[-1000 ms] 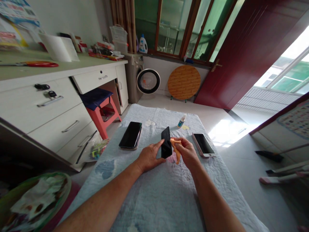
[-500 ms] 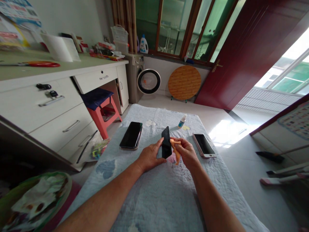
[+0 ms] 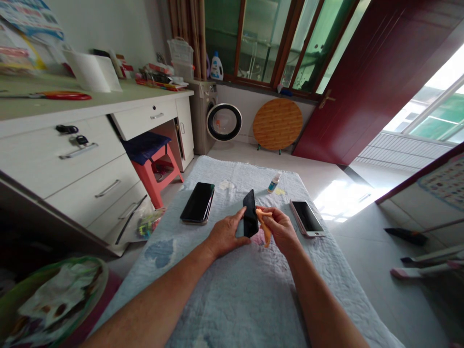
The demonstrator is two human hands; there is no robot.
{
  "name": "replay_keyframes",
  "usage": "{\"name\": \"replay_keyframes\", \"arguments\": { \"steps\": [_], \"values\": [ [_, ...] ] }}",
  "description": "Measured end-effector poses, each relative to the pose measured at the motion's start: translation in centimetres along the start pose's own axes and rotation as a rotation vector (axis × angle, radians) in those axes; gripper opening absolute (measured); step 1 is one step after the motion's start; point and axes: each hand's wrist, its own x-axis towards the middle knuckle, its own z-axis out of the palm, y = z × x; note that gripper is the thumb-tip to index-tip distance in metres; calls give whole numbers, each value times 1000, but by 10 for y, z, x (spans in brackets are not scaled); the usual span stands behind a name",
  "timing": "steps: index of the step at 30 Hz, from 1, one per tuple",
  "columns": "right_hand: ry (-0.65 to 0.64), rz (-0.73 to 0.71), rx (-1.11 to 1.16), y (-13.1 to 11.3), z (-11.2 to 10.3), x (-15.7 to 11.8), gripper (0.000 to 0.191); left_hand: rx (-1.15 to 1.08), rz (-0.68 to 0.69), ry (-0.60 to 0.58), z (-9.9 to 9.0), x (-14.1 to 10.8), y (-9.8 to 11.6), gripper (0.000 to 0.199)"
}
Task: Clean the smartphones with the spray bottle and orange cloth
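Observation:
My left hand [image 3: 228, 235] grips a black smartphone [image 3: 250, 215], tilted up on its edge above the middle of the cloth-covered table. My right hand [image 3: 281, 228] pinches a small orange cloth [image 3: 267, 227] against the phone's right edge; part of the cloth hangs down below the fingers. To the left lies another dark phone [image 3: 197, 202], screen up, seemingly on top of something of about the same size. A white-framed phone [image 3: 307, 218] rests screen up to the right of my right hand. Behind the held phone stands a small spray bottle [image 3: 273, 183].
A pale blue quilted cloth [image 3: 232, 299] covers the table. On the left are a white drawer desk [image 3: 83, 169], a pink stool [image 3: 154, 176] and a full waste bin [image 3: 105, 285]. Farther back are a washing machine with its door [image 3: 224, 122] open and a round wooden tabletop [image 3: 277, 124].

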Motion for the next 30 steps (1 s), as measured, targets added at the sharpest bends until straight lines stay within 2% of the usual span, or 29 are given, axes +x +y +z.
{"name": "replay_keyframes", "arguments": {
  "steps": [5,9,19,30],
  "values": [
    [-31,-1,10,-5,8,-1,30,-40,-9,1,-3,0,2,102],
    [-32,10,10,-6,10,-2,33,-25,42,54,-6,-2,4,106],
    [-100,56,-5,-1,14,-4,32,70,247,210,-10,-4,9,66],
    [-141,104,-51,4,15,-3,25,94,245,314,-9,-4,10,50]
  ]
}}
